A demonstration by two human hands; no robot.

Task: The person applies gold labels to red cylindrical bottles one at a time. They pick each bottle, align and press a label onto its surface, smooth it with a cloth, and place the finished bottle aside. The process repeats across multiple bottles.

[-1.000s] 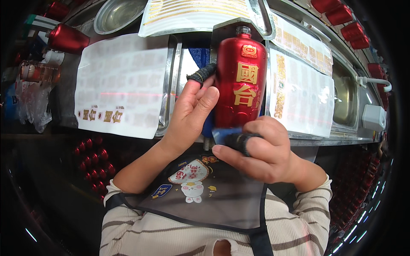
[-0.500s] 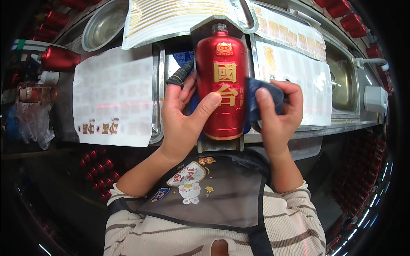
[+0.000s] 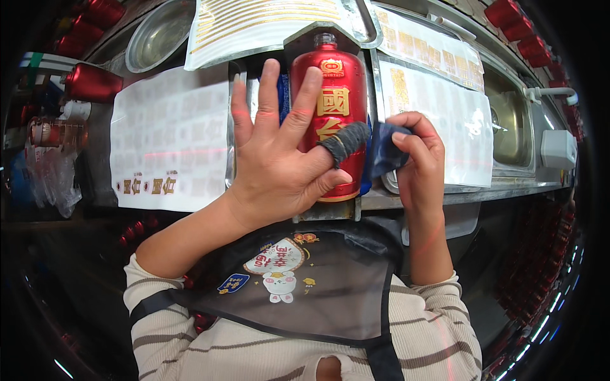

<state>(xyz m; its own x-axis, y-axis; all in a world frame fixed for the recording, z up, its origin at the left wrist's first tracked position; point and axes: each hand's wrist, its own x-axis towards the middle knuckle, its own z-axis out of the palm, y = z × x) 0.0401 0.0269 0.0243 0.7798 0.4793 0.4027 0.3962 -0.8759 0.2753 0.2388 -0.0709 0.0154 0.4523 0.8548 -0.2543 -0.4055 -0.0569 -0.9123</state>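
A glossy red bottle (image 3: 337, 82) with gold lettering lies in a metal cradle (image 3: 311, 32), its bare neck pointing away from me. Over the bottle's left side spreads my left hand (image 3: 279, 146), fingers stretched apart, a dark wrap (image 3: 346, 143) around its index finger. The hand covers part of the lower lettering; whether it presses on the bottle I cannot tell. Just right of the bottle, my right hand (image 3: 419, 159) pinches a dark blue flexible piece (image 3: 387, 149) between thumb and fingers. Blue cloth (image 3: 284, 95) shows under the bottle.
Trays with white transfer sheets (image 3: 171, 133) flank the cradle; another sheet with gold stripes (image 3: 260, 28) lies beyond. A round metal bowl (image 3: 159, 38) stands far left, a sink (image 3: 511, 127) at right. Another red bottle (image 3: 92, 82) lies at left. Several more red bottles (image 3: 530, 267) stand below right.
My left hand has let go of the bottle's left side and spread out across it. The right hand, with the blue piece, has drawn slightly away from the bottle.
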